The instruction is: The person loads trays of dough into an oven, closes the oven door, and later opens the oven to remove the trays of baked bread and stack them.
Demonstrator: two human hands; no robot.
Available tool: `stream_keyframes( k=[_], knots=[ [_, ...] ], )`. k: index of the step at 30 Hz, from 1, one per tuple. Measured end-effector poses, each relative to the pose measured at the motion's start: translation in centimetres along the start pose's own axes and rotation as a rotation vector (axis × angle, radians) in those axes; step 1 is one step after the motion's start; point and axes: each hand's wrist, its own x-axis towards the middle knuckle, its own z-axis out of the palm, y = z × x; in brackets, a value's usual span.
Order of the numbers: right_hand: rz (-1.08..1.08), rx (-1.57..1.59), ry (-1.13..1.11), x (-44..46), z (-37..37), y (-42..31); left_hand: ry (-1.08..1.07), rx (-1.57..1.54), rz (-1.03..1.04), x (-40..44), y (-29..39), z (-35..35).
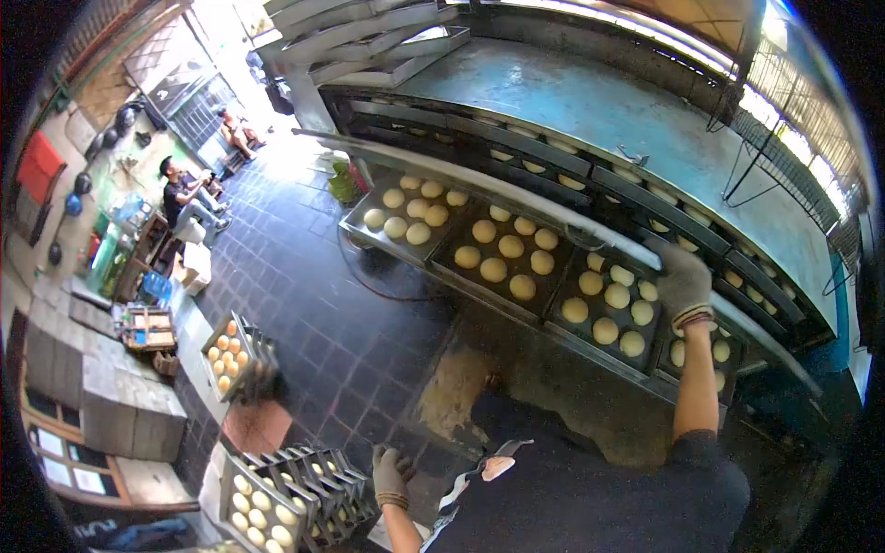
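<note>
My right hand [685, 279], in a grey knit glove, is closed on the upper edge of a long metal oven door [479, 205], which stands out above a row of trays. Below it, dark baking trays [540, 318] hold round pale buns [511, 246] in rows. My left hand [394, 476], gloved the same way, hangs low with its fingers loosely apart and nothing in them. Nearest to it is a stack of trays [355, 479] with more pale buns [260, 500].
The oven's flat blue top [553, 97] runs along the right, with piled metal trays [369, 41] at its far end. On the left, browner buns [227, 354] sit on a tray. Two people sit by the left wall, one in dark clothes [187, 195]. Dark tiles [304, 267] cover the floor.
</note>
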Motion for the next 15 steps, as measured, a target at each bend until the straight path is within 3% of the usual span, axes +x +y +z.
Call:
stream_keyframes(
  k=[1,3,4,6,8,11,13,15],
  knots=[
    [0.013,-0.001,-0.006,1.6,0.2,0.7,-0.002,0.013,-0.004,1.2,1.8,1.9],
    [-0.049,-0.2,0.284,4.3,0.5,1.9,0.018,0.025,-0.009,2.8,6.0,6.3],
    [-0.03,-0.21,0.282,5.6,1.0,2.1,0.005,0.042,-0.013,5.5,6.8,7.3],
    [0.03,-0.366,0.361,7.7,2.2,2.9,-0.196,0.008,-0.029,10.6,8.8,10.6],
    [0.097,-0.268,0.326,9.6,3.5,3.7,-0.219,0.036,-0.025,13.1,11.3,14.6],
    [0.06,0.057,0.632,13.9,6.1,1.3,-0.241,0.282,0.05,16.4,16.1,21.2],
    [0.138,-0.091,0.509,17.4,6.9,0.2,-0.302,0.256,0.044,18.0,17.7,25.5],
    [0.277,-0.039,0.343,20.4,6.2,-2.2,-0.383,0.24,0.041,21.8,18.2,28.6]
  ],
)
